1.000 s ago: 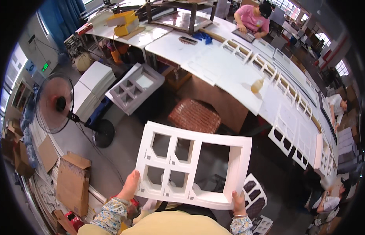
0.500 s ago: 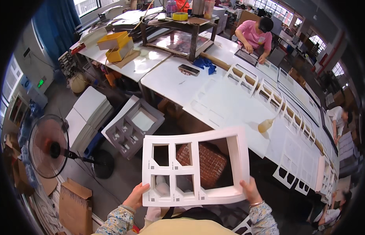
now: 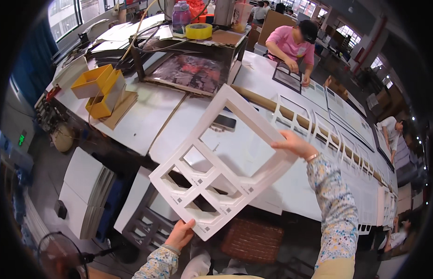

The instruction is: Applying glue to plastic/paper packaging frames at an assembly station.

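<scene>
The left hand (image 3: 180,234), low and close to the body, has its fingers clenched on the near corner of a white frame (image 3: 224,166). The right hand (image 3: 295,144), arm stretched forward, grips the far edge. The frame hangs tilted above the worktop (image 3: 146,121).

The white frame (image 3: 221,162), level before, now hangs tilted like a diamond over the white table (image 3: 146,125). The right hand (image 3: 294,144) has gone far and right; the left hand (image 3: 180,235) has shifted to the near corner.
</scene>
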The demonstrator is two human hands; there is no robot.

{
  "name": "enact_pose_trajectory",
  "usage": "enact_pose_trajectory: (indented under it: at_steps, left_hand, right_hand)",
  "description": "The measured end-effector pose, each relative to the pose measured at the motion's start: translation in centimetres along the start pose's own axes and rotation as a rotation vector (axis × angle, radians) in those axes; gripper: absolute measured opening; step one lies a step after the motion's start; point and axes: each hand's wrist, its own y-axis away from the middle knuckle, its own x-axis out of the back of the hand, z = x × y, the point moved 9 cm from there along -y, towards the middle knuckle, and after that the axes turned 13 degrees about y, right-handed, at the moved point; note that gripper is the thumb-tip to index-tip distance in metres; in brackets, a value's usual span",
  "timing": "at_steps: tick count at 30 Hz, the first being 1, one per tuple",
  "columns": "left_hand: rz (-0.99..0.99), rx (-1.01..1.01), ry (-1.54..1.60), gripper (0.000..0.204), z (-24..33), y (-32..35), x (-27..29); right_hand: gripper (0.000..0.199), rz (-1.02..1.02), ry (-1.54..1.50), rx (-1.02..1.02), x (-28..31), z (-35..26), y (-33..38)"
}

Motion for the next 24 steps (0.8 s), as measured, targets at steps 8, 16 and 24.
enact_pose_trajectory:
  at_steps: [8, 16, 24]
  left_hand:
    - [0.007, -0.105, 0.14, 0.055, 4.9, -8.9, -0.4]
    - [0.133, -0.024, 0.187, 0.049, 4.6, -11.8, -2.1]
    - [0.184, -0.003, 0.203, 0.052, 2.9, -13.3, -3.0]
  right_hand:
    - [0.062, -0.145, 0.139, -0.13, -1.2, 3.2, -17.1]
    - [0.068, -0.136, 0.326, -0.245, -0.9, 8.3, -24.4]
    - [0.068, -0.176, 0.403, -0.289, -1.9, 13.2, -27.4]
